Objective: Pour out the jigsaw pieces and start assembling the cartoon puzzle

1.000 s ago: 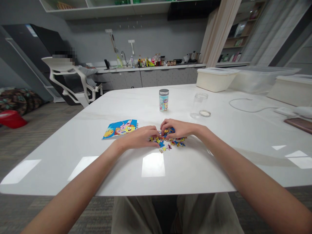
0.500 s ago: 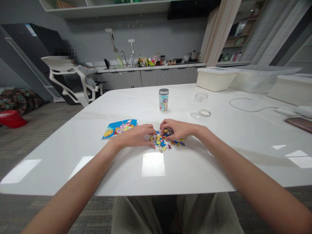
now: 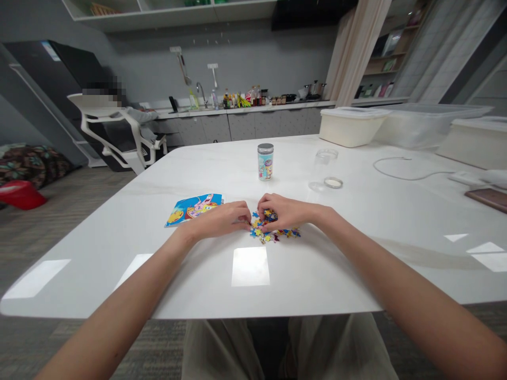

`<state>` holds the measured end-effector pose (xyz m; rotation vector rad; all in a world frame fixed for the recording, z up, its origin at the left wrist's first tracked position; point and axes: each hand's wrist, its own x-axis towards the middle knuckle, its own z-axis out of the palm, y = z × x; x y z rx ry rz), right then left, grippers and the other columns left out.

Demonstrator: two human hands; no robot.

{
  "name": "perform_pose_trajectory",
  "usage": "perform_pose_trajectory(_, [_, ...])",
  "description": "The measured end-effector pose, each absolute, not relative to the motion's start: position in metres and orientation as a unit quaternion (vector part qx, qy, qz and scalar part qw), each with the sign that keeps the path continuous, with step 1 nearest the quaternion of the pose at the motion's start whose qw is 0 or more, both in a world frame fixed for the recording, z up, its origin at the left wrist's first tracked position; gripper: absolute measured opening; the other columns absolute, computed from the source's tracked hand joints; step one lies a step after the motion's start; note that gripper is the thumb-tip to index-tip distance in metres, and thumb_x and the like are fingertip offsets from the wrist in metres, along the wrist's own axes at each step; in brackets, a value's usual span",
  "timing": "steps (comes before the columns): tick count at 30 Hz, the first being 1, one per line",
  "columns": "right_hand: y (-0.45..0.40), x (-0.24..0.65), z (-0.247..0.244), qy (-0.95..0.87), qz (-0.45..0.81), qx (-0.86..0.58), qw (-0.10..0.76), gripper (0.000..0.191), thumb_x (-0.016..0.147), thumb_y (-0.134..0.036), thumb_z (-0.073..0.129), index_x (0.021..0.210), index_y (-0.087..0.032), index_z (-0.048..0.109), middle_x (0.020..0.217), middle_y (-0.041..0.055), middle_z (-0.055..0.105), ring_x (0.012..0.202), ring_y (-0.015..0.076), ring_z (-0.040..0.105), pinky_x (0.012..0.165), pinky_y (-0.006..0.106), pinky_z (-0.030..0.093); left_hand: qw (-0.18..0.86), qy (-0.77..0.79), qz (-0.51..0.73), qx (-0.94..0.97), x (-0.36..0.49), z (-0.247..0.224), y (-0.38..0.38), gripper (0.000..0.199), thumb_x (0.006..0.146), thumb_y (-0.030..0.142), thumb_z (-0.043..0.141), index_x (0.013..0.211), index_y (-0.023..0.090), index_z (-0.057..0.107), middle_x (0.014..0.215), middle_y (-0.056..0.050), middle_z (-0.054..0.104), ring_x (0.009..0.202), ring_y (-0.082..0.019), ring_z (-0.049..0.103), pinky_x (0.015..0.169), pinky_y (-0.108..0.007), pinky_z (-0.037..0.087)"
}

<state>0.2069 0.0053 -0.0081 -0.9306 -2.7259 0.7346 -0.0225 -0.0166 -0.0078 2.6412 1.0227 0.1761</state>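
A loose heap of small jigsaw puzzle pieces [image 3: 258, 232], blue, yellow and dark red, lies on the white table. At the heap's left edge is my left hand [image 3: 226, 217], its fingers and thumb drawn together on pieces that are mostly hidden. My right hand [image 3: 287, 211] arches over the heap from the right, thumb and fingers apart, with pieces showing between them. Partly behind my left forearm lies a blue cartoon picture sheet [image 3: 184, 207]. Beyond the heap stands a cartoon-printed jar [image 3: 265, 162] with a silver lid.
Right of the jar lies a clear open container [image 3: 319, 170] beside a silver-rimmed lid [image 3: 333, 182]. Storage boxes [image 3: 350, 129], a white cable [image 3: 396, 175] and a phone [image 3: 489, 199] occupy the right side. A person sits in a white chair [image 3: 106, 126] at the back left.
My left hand's fingers and thumb have closed together at the heap's left edge. The left-hand pieces have shifted inward. My right hand has moved slightly left.
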Motion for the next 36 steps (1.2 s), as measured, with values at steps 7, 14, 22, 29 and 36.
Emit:
perform_pose_trajectory(7, [0.009, 0.206, -0.011, -0.913, 0.238, -0.317, 0.092, 0.013, 0.079, -0.026, 0.066, 0.089, -0.018, 0.063, 0.11, 0.0101, 0.054, 0.104, 0.0243, 0.054, 0.095, 0.039, 0.044, 0.148, 0.382, 0.066, 0.91, -0.023, -0.011, -0.015, 0.016, 0.091, 0.032, 0.048, 0.09, 0.02, 0.057, 0.096, -0.003, 0.062, 0.081, -0.015, 0.058, 0.072, -0.027, 0.042])
perform_pose_trajectory(14, [0.016, 0.208, -0.019, -0.917, 0.222, -0.31, 0.12, 0.012, 0.082, -0.018, 0.06, 0.093, -0.018, 0.064, 0.107, 0.0092, 0.056, 0.102, 0.0222, 0.056, 0.095, 0.037, 0.044, 0.157, 0.379, 0.08, 0.909, -0.024, -0.013, -0.017, 0.016, 0.09, 0.032, 0.047, 0.097, 0.02, 0.055, 0.1, -0.005, 0.063, 0.086, -0.016, 0.058, 0.076, -0.029, 0.044])
perform_pose_trajectory(22, [0.021, 0.209, -0.026, -0.921, 0.205, -0.3, 0.138, 0.015, 0.082, -0.011, 0.056, 0.094, -0.018, 0.062, 0.106, 0.0087, 0.058, 0.099, 0.0205, 0.059, 0.091, 0.035, 0.046, 0.155, 0.35, 0.099, 0.918, -0.026, -0.013, -0.018, 0.013, 0.088, 0.022, 0.045, 0.098, 0.02, 0.053, 0.105, -0.007, 0.058, 0.089, -0.017, 0.058, 0.078, -0.031, 0.046])
perform_pose_trajectory(29, [0.022, 0.208, -0.024, -0.929, 0.178, -0.288, 0.15, 0.014, 0.082, -0.015, 0.059, 0.096, -0.017, 0.061, 0.102, 0.0092, 0.061, 0.097, 0.0218, 0.058, 0.087, 0.036, 0.046, 0.163, 0.36, 0.1, 0.913, -0.025, -0.011, -0.019, 0.017, 0.088, 0.026, 0.047, 0.101, 0.019, 0.055, 0.104, -0.007, 0.059, 0.082, -0.015, 0.058, 0.073, -0.029, 0.046])
perform_pose_trajectory(36, [0.023, 0.209, -0.026, -0.93, 0.177, -0.279, 0.161, 0.01, 0.084, -0.017, 0.06, 0.094, -0.019, 0.061, 0.098, 0.0071, 0.063, 0.091, 0.0199, 0.059, 0.083, 0.034, 0.046, 0.123, 0.373, 0.087, 0.916, -0.024, -0.013, -0.016, 0.018, 0.09, 0.026, 0.046, 0.1, 0.02, 0.059, 0.094, -0.004, 0.065, 0.08, -0.015, 0.059, 0.072, -0.027, 0.043])
